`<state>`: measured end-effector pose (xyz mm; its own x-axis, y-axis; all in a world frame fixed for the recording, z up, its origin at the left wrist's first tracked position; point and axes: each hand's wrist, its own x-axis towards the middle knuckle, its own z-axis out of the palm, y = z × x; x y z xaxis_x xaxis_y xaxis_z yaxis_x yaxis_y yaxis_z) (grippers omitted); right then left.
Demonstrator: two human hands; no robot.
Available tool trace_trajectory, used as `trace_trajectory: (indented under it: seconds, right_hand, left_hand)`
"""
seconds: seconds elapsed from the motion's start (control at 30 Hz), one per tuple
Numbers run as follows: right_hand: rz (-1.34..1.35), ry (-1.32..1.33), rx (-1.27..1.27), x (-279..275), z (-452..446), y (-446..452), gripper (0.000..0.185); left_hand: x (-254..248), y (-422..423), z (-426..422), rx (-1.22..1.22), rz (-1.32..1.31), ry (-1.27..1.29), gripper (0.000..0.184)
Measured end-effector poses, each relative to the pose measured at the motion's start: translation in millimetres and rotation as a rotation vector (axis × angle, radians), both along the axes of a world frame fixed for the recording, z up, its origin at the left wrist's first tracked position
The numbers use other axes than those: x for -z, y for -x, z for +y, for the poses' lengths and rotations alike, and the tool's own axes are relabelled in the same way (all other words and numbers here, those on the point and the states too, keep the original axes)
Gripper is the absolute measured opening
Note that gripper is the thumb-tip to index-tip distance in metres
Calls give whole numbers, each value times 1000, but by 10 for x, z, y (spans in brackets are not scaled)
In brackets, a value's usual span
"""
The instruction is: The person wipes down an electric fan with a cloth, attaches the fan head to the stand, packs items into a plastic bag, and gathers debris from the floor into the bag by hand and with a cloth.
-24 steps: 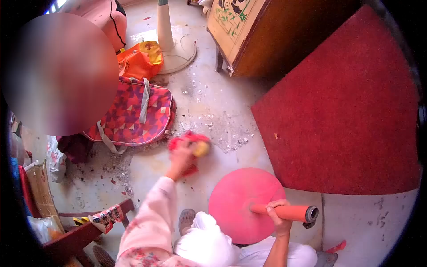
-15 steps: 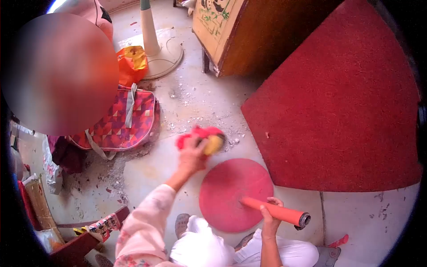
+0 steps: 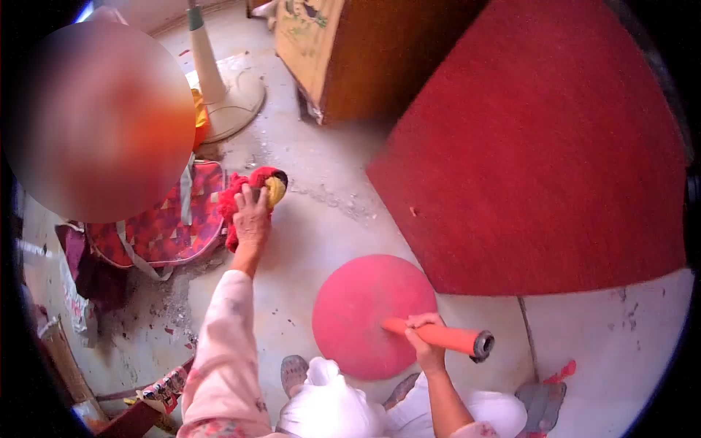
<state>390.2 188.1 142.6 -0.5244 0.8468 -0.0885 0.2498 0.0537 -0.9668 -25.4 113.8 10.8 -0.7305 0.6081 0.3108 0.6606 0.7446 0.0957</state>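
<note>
My left hand (image 3: pixel 252 217) is closed on a bunched red cloth (image 3: pixel 232 202) with a yellow and black part, low over the pale floor beside a patterned bag (image 3: pixel 157 232). In my right hand (image 3: pixel 427 339) is the orange tube (image 3: pixel 456 338) that rises from a round pink disc (image 3: pixel 365 314). The fingers wrap round the tube near its middle, and its dark open end points to the right. The disc leans in front of my knees.
A large red panel (image 3: pixel 540 160) fills the right side. Behind stand a wooden cabinet (image 3: pixel 387 66) and a pale stand base (image 3: pixel 237 102). Debris (image 3: pixel 171 306) lies on the floor. A wooden frame (image 3: pixel 135 420) is at lower left.
The view has shifted, so the cabinet and bag appear further left. My left hand has moved the red cloth left and away from the disc, towards the bag. My right hand still holds the tube.
</note>
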Motion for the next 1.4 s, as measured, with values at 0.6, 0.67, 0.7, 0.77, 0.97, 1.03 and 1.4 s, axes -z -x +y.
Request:
trace_trajectory:
  seconds: [0.6, 0.67, 0.7, 0.77, 0.97, 1.03, 1.4]
  right_hand:
    - [-160, 111, -165, -377, 124, -1205, 17]
    - [-308, 248, -157, -319, 219, -1606, 15]
    - [-382, 311, -159, -427, 311, -1801, 15]
    - [-324, 344, -50, -642, 452, -2157, 23]
    - [-382, -70, 141, -1095, 639, -3352, 36]
    - [-404, -145, 194, -1021, 806, -3836, 36]
    - [-548, -87, 531, -401, 1867, -6269, 46]
  left_hand:
    - [-52, -2151, -3, 832, -633, 72, 62]
    - [182, -2151, -59, 812, -597, 112, 63]
    - [204, -2122, -55, 797, -577, 126, 64]
    - [109, -2013, -52, 862, -581, 284, 71]
    - [-431, -1863, 188, 1030, -414, 569, 67]
    - [-464, -1725, 349, 1050, -415, 720, 52]
    - [-1351, -1918, 301, 972, -330, 690, 42]
